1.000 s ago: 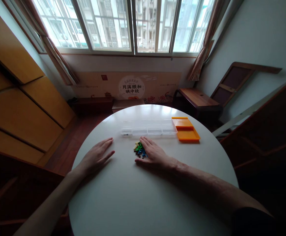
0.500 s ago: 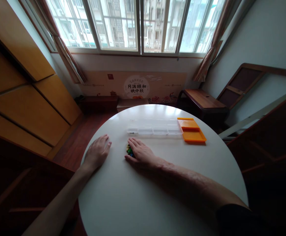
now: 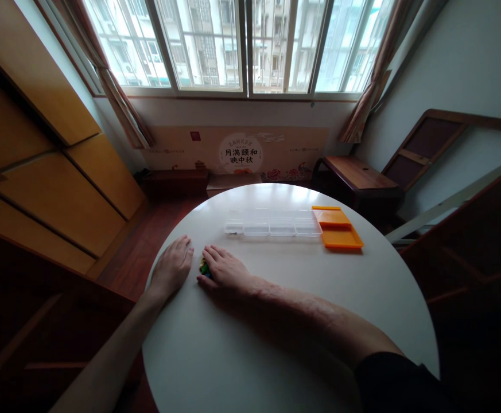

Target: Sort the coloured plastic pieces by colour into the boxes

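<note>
My right hand (image 3: 224, 271) lies over a small heap of coloured pieces (image 3: 204, 267), with green, yellow and blue showing past its fingertips. Its fingers are stretched out and bent slightly downward, and the palm hides most of the heap. What kind of pieces they are is too small to make out. To the left, my left hand (image 3: 171, 267) rests open near the edge of the round white table (image 3: 250, 355), fingers extended and nothing visible in it. A narrow gap separates its thumb from the heap.
Beyond my hands stands a clear plastic compartment box (image 3: 271, 229), with a small dark bit in its leftmost front section. An orange tray (image 3: 342, 236) adjoins its right end. A wooden side table (image 3: 362, 175) stands behind at the right.
My right hand has slid left across the table, and the heap of pieces has moved with it toward my left hand. My left hand stays nearly in place.
</note>
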Motion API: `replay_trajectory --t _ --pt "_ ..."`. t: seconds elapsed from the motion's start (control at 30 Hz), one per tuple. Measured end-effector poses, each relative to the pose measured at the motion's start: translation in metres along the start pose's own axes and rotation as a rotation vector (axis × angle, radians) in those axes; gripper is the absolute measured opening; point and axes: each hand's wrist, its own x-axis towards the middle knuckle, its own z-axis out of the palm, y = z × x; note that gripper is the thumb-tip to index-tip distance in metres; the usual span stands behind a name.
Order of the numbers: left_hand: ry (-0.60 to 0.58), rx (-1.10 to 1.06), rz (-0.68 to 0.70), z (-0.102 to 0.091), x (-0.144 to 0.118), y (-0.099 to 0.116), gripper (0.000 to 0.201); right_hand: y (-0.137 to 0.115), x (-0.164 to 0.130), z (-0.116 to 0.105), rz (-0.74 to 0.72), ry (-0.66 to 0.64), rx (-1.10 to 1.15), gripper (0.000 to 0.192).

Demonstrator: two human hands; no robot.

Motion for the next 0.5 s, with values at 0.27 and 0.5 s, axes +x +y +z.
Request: replay_trajectory --t 0.27,0.5 --pt "-0.128 -0.206 0.052 -0.013 -0.001 0.003 0.069 0.011 -0.011 -0.019 -0.038 0.008 0.089 0.093" --pt "-0.367 -0.241 0.353 -0.03 -0.005 0.012 0.116 0.031 -0.073 -0.059 0.018 -0.142 -0.039 0.109"
